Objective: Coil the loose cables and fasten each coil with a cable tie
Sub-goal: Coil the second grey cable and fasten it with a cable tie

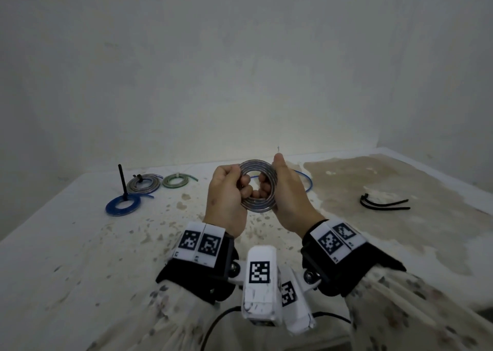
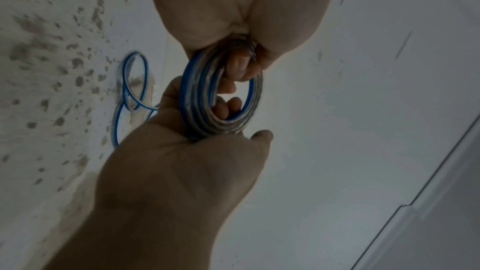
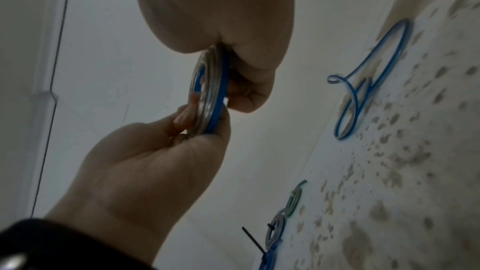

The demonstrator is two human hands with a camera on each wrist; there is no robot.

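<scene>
1. Both hands up: left hand point(image 1: 226, 195) and right hand point(image 1: 289, 198) each grip one silver-blue coil point(image 1: 258, 187), raised above the table point(image 1: 80, 244).
2. Three tied coils sit near the far left edge: blue point(image 1: 122, 205), grey point(image 1: 144, 183), green point(image 1: 175, 181).
3. One loose blue cable point(image 3: 369, 81) lies mostly hidden behind the hands.
4. Black ties point(image 1: 384, 203) lie right; their count is unclear.

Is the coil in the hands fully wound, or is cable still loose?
Cannot tell. The coil looks tightly wound, but loose blue cable lies behind it; any join is hidden.
</scene>
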